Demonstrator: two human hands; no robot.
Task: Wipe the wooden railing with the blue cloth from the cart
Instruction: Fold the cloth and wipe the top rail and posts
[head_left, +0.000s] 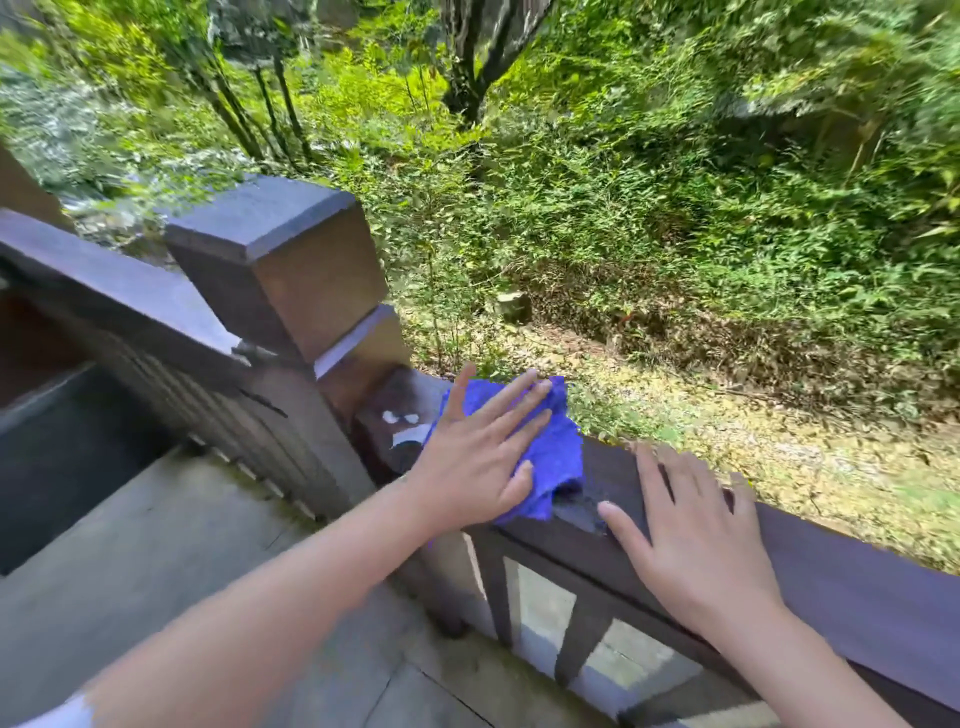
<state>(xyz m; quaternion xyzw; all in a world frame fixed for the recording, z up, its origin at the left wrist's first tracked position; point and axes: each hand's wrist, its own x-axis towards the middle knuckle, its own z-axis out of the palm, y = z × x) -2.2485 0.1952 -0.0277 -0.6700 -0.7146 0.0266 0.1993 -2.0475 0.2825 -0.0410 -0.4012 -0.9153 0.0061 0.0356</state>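
The dark wooden railing (841, 582) runs from the corner post toward the lower right. A crumpled blue cloth (558, 452) lies on its top rail, just right of the post. My left hand (480, 457) presses flat on the cloth with fingers spread, covering its left half. My right hand (691, 535) rests flat on the bare rail a little to the right of the cloth, fingers apart, holding nothing. White flecks (400, 418) mark the rail end left of the cloth. The cart is not in view.
A thick square corner post (280, 265) stands left of the cloth, with another rail section (114, 291) running off to the far left. Grey stone paving (171, 561) lies underfoot. Beyond the railing the ground drops to leaf litter, shrubs and trees (623, 182).
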